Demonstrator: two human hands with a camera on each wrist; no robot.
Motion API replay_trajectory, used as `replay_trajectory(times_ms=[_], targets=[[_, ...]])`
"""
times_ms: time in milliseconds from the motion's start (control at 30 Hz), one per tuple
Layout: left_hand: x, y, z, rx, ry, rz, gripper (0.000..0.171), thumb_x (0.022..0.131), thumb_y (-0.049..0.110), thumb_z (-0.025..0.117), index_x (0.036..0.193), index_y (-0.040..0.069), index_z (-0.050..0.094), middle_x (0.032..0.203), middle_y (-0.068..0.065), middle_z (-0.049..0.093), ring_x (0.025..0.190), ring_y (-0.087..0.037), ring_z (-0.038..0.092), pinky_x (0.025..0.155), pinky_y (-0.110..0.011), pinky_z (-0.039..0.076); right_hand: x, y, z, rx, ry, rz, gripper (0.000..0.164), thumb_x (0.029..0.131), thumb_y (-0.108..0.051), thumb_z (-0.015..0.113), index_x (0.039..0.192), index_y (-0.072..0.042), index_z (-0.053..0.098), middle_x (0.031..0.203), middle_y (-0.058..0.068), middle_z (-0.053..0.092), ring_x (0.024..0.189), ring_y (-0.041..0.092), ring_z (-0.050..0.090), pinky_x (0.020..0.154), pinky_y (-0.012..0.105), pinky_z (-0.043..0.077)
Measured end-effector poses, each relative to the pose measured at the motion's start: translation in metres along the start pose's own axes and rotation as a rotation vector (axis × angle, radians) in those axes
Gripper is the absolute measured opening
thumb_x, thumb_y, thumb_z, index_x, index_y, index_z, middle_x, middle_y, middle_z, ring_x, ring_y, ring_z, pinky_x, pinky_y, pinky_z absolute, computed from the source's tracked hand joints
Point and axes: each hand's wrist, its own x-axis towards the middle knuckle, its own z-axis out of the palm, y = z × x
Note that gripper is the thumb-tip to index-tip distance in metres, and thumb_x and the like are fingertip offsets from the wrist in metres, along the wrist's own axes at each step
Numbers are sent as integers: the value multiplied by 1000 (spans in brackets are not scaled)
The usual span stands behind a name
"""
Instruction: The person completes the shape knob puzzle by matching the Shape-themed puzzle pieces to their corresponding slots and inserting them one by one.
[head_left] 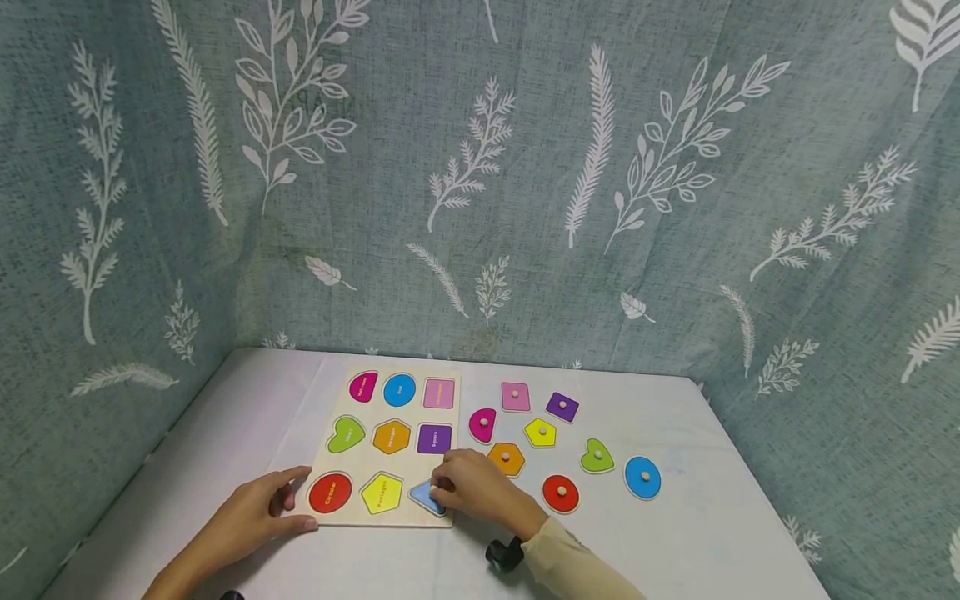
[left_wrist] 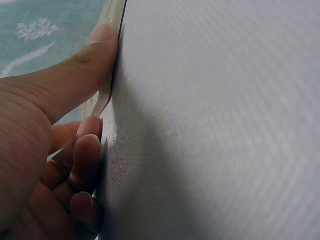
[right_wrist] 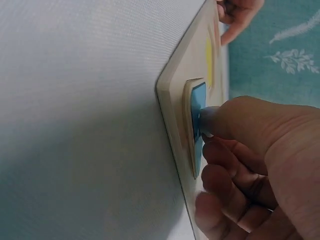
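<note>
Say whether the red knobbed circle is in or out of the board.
Out: the red knobbed circle lies on the white cloth, right of the wooden puzzle board.

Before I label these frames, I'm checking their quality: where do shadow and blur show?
Head view: fairly even light, the board clear, its lettering small; left wrist view: a shadow on the white surface beside the left hand; right wrist view: a broad shadow across that surface, the yellow shape blurred beyond the blue piece.
</note>
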Motion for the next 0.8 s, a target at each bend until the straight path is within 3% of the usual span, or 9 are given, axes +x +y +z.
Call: replay_trajectory(times_ms=[167, 533, 800], targets=[[0, 0, 0, 3, 2, 9, 96, 64, 42, 97, 138, -7, 58, 79, -2, 50, 73, -17, 49, 61, -24, 45, 2, 1, 1, 7, -13, 7, 11, 94, -29, 78, 96, -18, 81, 73, -13, 50, 71, 2, 45, 66, 15, 41], [-1, 0, -1, 4, 8, 5, 97, 64, 44, 96, 138, -6, 58, 79, -2, 49, 73, -17, 49, 61, -23, 45, 2, 6, 2, 188, -16, 49, 11, 93, -26, 79, 97, -16, 82, 74, -16, 56, 71, 2, 48, 66, 16, 45], [-1, 1, -1, 3, 7, 9, 97, 64, 44, 97, 138, -6, 59, 79, -2, 50, 73, -17, 49, 61, -23, 45, -3, 18, 1, 209, 52, 25, 16, 94, -33, 77, 99, -18, 81, 80, -18, 60, 75, 0, 52, 69, 16, 47]])
